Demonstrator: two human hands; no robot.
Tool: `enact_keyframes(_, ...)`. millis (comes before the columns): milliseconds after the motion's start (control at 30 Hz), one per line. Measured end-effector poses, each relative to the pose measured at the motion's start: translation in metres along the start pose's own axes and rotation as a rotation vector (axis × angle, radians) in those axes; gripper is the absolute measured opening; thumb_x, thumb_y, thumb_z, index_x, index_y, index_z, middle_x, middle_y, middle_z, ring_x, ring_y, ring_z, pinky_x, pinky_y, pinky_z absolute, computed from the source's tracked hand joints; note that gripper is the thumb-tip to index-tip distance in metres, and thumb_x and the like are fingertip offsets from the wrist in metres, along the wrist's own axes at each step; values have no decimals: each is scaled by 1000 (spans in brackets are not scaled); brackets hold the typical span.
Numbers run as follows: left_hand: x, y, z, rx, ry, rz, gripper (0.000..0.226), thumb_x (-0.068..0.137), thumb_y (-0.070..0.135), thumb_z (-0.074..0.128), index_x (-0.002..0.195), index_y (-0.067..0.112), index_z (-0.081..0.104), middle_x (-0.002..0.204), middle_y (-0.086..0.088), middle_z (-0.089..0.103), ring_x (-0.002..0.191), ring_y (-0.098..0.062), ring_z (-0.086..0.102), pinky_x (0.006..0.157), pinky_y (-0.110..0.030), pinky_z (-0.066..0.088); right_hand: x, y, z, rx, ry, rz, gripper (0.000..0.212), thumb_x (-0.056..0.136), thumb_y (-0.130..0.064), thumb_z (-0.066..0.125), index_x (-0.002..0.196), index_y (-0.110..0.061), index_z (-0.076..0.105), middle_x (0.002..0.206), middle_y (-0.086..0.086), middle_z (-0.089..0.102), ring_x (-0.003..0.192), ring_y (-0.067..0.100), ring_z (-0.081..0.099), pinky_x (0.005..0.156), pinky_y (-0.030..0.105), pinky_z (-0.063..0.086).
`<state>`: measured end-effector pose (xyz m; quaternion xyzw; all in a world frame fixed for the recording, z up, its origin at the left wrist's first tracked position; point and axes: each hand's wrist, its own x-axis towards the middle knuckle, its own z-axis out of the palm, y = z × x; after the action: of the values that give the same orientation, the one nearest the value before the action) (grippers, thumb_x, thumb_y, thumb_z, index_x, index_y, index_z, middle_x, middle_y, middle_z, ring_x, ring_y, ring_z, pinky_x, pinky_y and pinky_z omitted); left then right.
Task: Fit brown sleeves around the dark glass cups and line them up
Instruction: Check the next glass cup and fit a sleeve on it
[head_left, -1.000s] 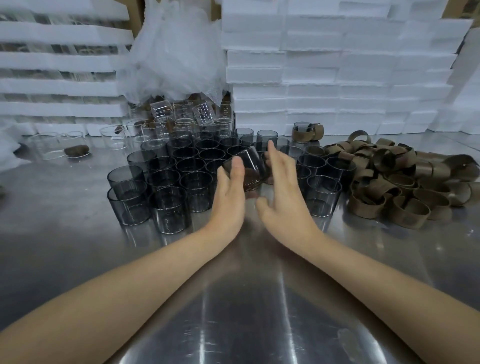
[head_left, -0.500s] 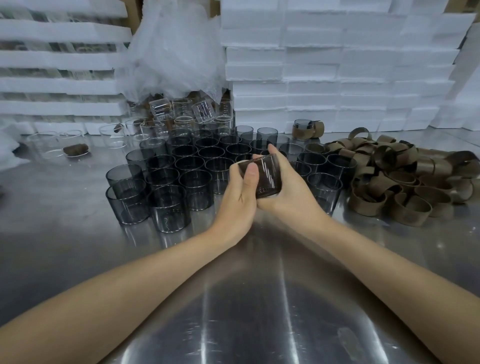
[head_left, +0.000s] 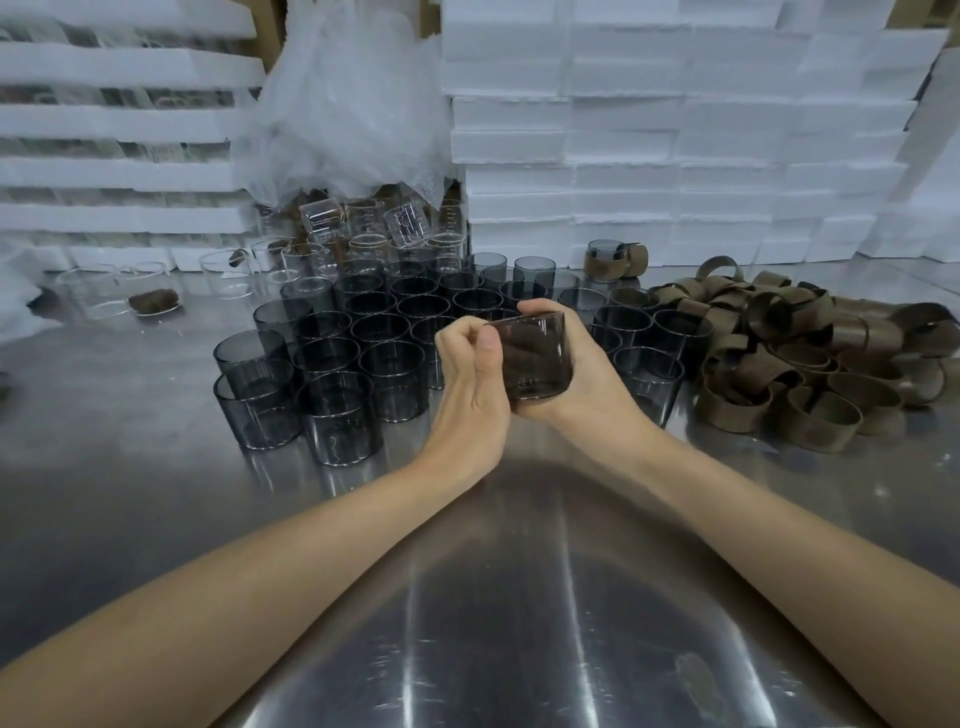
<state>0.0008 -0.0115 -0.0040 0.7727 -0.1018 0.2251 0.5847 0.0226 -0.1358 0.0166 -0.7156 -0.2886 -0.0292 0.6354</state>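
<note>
Both hands hold one dark glass cup (head_left: 535, 358) just above the steel table, in front of the cup cluster. My right hand (head_left: 582, 379) wraps it from behind and below. My left hand (head_left: 470, 374) grips its left side, thumb pressed on the wall. The cup looks brownish; whether a sleeve is on it is hard to tell. Several bare dark cups (head_left: 337, 364) stand packed together to the left and behind. A heap of brown sleeves (head_left: 810, 353) lies on the right. One sleeved cup (head_left: 605, 260) stands at the back by the foam.
White foam blocks (head_left: 675, 130) are stacked along the back wall, with a plastic bag (head_left: 343, 104) over clear glasses (head_left: 363, 228). Clear glasses and a brown scrap (head_left: 153, 301) lie at the far left. The steel table (head_left: 493, 597) stretches toward me.
The cup was lifted from the cluster with open hands around it; both hands have since closed on it and drawn it slightly nearer and lower.
</note>
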Motion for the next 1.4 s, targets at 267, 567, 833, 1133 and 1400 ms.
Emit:
enact_keyframes(267, -1, 2, -2, -1, -6, -5, 38, 99, 56, 13, 91, 35, 43, 116, -15, 46, 106, -8, 48, 98, -27, 41, 0, 8, -5, -210, -47, -25, 74, 74, -2, 80, 132, -21, 39, 101, -9, 66, 92, 5, 66, 83, 26, 54)
enact_keyframes(567, -1, 6, -3, -151, 5, 79, 42, 98, 45, 26, 139, 36, 25, 147, 3, 31, 135, -15, 42, 109, -53, 40, 2, -5, -8, -415, -94, 19, 27, 78, -14, 80, 76, -34, 63, 51, -6, 56, 39, 4, 47, 41, 19, 39)
enact_keyframes(833, 3, 6, -9, -193, -149, 200, 65, 79, 54, 67, 136, 41, 36, 148, 10, 32, 131, -7, 47, 104, -24, 44, -2, -24, -14, -581, -146, 201, 39, 82, -30, 73, 57, -7, 54, 41, 9, 53, 30, 19, 44, 44, 32, 46)
enact_keyframes(1133, 7, 8, -3, -624, -57, -273, 57, 68, 67, 59, 117, 37, 65, 132, 5, 60, 103, -10, 67, 60, -23, 54, 8, -58, -42, -976, 412, -137, 40, 92, -45, 51, 64, -17, 56, 56, -3, 57, 57, 20, 51, 60, 30, 39)
enact_keyframes(1400, 9, 9, -4, -498, -93, -383, 50, 79, 62, 49, 110, 29, 70, 132, -4, 59, 124, -27, 56, 54, -23, 54, 14, -24, -142, -1310, 296, 574, 17, 87, -19, 55, 95, -7, 65, 98, 16, 61, 89, 35, 56, 72, 36, 41)
